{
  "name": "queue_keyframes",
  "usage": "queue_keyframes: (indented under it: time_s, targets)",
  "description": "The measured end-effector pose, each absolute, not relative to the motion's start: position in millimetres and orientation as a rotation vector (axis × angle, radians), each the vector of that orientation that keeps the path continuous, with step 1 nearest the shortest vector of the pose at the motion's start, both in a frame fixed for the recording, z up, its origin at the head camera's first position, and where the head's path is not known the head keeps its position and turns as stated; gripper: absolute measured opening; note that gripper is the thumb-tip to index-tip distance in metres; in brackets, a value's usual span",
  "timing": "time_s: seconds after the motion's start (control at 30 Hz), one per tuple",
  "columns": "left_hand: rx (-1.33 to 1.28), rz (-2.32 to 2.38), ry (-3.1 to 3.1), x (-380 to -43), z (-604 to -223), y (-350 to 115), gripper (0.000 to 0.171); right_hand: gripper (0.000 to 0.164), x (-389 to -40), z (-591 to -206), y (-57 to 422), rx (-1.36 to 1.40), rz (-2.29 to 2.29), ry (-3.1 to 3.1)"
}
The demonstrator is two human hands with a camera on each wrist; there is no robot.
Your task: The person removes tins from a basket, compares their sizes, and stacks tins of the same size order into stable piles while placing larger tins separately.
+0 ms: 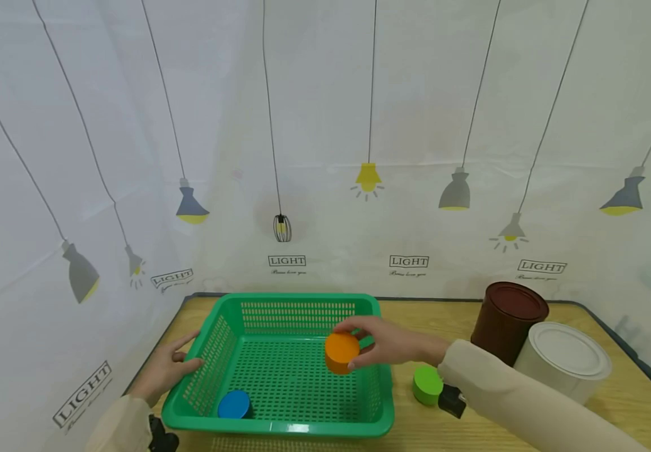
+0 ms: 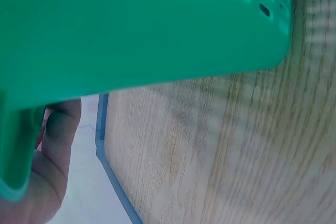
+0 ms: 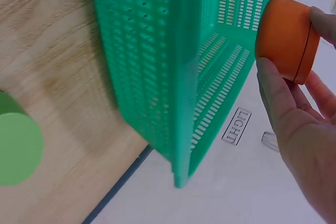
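Note:
A green plastic basket (image 1: 280, 428) with perforated walls stands on the table. My left hand (image 1: 164, 370) grips its left rim, and the left wrist view shows fingers (image 2: 58, 137) bent at that rim. Over the right part of the basket, my right hand (image 1: 378, 342) holds an orange round container (image 1: 341, 353) between thumb and fingers. A seam runs round this container (image 3: 286, 38) in the right wrist view. Down in the basket's near left corner lies a blue round container (image 1: 235, 405), partly hidden by the front wall.
Right of the basket, a green round container (image 1: 428, 385) sits on the wooden table (image 1: 410, 417), below my right forearm. A dark brown canister (image 1: 508, 320) and a white canister (image 1: 565, 358) stand farther right. A lamp-printed white sheet (image 1: 325, 125) hangs behind.

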State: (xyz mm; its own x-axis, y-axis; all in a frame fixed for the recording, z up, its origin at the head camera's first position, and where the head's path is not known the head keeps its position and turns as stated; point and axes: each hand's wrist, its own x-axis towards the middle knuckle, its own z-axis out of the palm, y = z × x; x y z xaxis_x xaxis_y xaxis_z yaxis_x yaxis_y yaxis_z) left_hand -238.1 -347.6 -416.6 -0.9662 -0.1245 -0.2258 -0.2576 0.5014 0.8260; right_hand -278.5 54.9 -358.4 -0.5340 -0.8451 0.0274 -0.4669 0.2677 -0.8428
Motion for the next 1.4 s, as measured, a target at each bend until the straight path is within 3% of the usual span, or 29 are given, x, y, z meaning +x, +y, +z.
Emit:
queue_keyframes:
  time_s: [0.77,1.4]
  targets:
    - [-0.323,1.408,2.610,-240.7,-415.4,-350.4,0.071,0.055,-265.9,-379.9,163.0,-0.967,-1.428,2.234]
    - [-0.281,1.410,2.628,-236.1,-412.7,-347.1,0.069,0.064,-268.6,-429.1,187.7,-0.781,-1.434,2.301]
